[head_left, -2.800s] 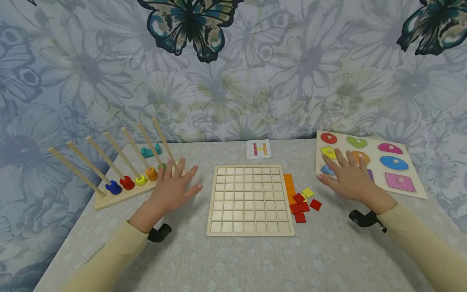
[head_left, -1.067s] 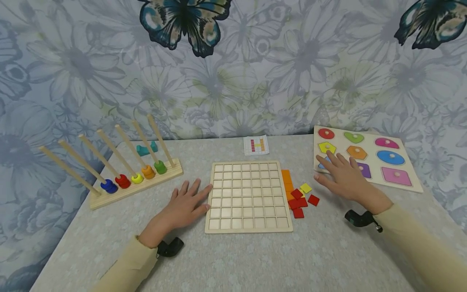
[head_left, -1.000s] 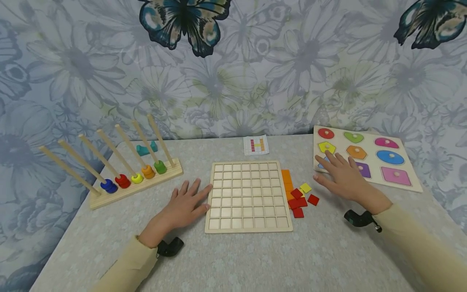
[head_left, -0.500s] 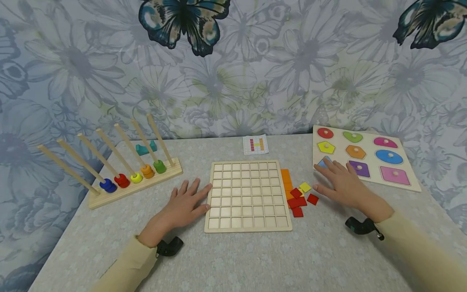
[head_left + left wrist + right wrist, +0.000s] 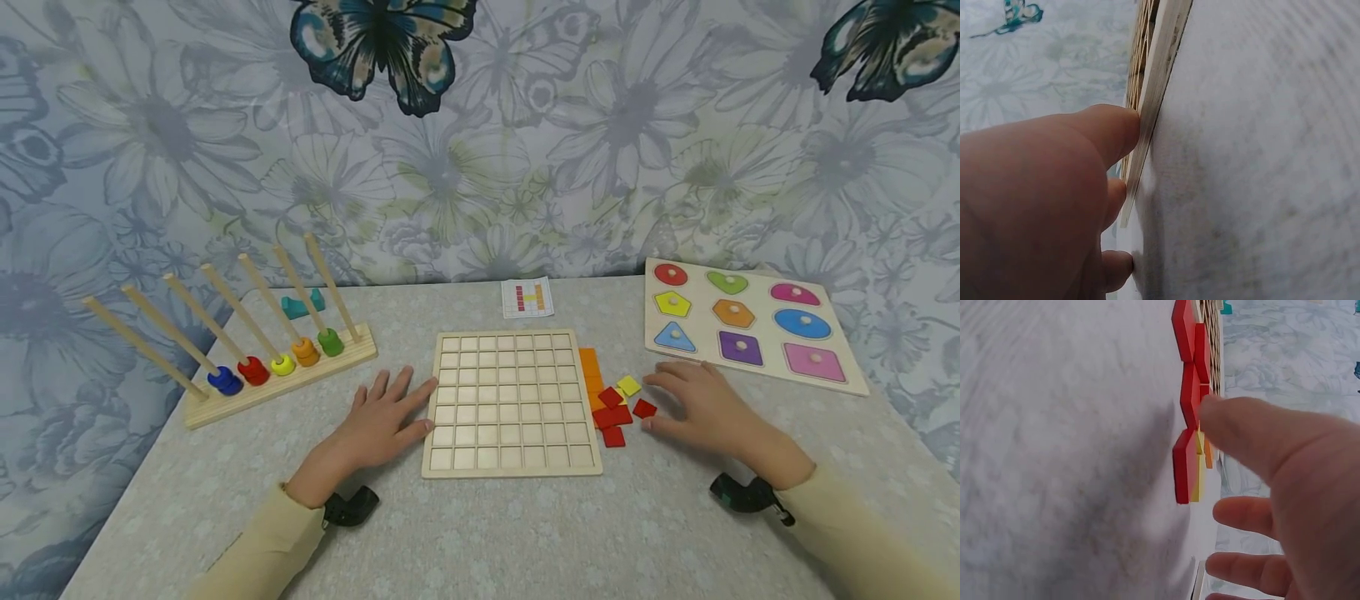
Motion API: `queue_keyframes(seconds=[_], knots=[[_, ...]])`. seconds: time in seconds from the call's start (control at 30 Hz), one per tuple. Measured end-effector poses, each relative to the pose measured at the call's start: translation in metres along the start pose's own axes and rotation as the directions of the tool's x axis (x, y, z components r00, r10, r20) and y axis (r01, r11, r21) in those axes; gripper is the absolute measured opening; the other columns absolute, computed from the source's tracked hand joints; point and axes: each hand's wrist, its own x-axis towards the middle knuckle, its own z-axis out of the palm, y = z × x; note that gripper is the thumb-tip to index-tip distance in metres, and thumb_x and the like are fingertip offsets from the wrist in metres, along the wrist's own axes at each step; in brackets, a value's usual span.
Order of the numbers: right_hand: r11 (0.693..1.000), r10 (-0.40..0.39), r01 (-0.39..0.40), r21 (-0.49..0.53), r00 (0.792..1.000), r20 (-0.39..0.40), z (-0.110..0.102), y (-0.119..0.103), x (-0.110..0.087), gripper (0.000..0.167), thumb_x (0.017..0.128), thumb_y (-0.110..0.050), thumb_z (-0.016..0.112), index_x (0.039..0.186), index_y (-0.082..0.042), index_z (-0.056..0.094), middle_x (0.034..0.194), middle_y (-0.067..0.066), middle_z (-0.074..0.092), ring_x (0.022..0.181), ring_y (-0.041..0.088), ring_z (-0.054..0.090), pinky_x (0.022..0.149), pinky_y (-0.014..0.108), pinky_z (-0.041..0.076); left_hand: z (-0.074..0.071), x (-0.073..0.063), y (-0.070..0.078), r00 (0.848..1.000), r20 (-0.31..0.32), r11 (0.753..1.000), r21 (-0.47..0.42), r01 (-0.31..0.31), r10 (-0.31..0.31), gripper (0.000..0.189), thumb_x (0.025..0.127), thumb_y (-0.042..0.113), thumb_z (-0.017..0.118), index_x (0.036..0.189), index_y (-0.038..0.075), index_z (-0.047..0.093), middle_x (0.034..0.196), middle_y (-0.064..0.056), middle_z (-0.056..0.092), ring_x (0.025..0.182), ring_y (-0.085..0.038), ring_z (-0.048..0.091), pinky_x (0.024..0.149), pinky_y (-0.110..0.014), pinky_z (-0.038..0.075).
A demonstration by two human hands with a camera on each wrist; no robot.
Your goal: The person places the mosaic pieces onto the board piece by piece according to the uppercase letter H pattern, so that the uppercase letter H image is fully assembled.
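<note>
Grid board (image 5: 512, 395), pale wood divided into shallow square cells, lies flat on the grey table (image 5: 480, 533), in the middle of the head view. Beside its right edge I see a row of orange tiles (image 5: 590, 365), partly covered by a loose group of red tiles (image 5: 613, 437), with a yellow tile (image 5: 628, 385) near them. A lone red tile (image 5: 644, 408) lies at the right of the group.

The left hand (image 5: 372, 429) is spread wide, palm down, at the board's left side; in the left wrist view I see its thumb meeting the board's edge. It grips nothing. The right hand (image 5: 708, 408) is held with thumb and fingers well parted, the lone red tile just before the thumb; it holds nothing. I cannot tell whether the thumb touches that tile.

Behind the board is a small printed card (image 5: 527, 298) with a coloured pattern. Beyond the right hand I find a shape puzzle (image 5: 762, 300) with nine knobbed pieces. At the far left stands a peg rack (image 5: 258, 398) of seven rods, five bearing coloured rings, with a teal piece (image 5: 296, 309) behind it. A floral cloth with butterflies forms the backdrop.
</note>
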Motion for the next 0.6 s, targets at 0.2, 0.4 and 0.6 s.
queue_keyframes(seconds=[0.2,0.4,0.6], knots=[[0.999,-0.039,0.039,0.004,0.999,-0.007,0.0037,-0.0008,0.0012,0.044,0.079,-0.034,0.087,0.115,-0.012,0.075,0.115,0.013,0.07,0.109,0.033,0.063,0.095,0.058,0.053,0.0007,0.0002,-0.0011,1.0,0.005,1.0,0.005,0.003,-0.003,0.063,0.106,0.044,0.05,0.162,0.02,0.032,0.168,-0.026,0.018,0.152,-0.059,0.009,0.113,-0.082,0.011],[0.999,-0.033,0.033,0.006,0.999,0.005,0.0064,-0.003,0.0052,0.035,0.078,-0.03,0.088,0.109,-0.015,0.078,0.101,0.004,0.068,0.096,0.021,0.06,0.084,0.046,0.056,0.0005,-0.0005,-0.0024,1.0,0.006,1.0,-0.001,0.001,-0.001,0.064,0.106,0.045,0.051,0.162,0.02,0.032,0.169,-0.025,0.018,0.153,-0.059,0.009,0.113,-0.081,0.011],[0.999,0.008,-0.009,0.053,1.0,0.016,0.008,-0.0034,0.0061,0.034,0.079,-0.027,0.087,0.109,-0.014,0.079,0.094,0.0,0.065,0.089,0.016,0.056,0.075,0.035,0.052,0.0002,-0.001,-0.0025,1.0,0.013,1.0,-0.016,0.0,0.0,0.065,0.106,0.046,0.051,0.162,0.02,0.032,0.169,-0.026,0.017,0.153,-0.059,0.007,0.114,-0.081,0.009]])
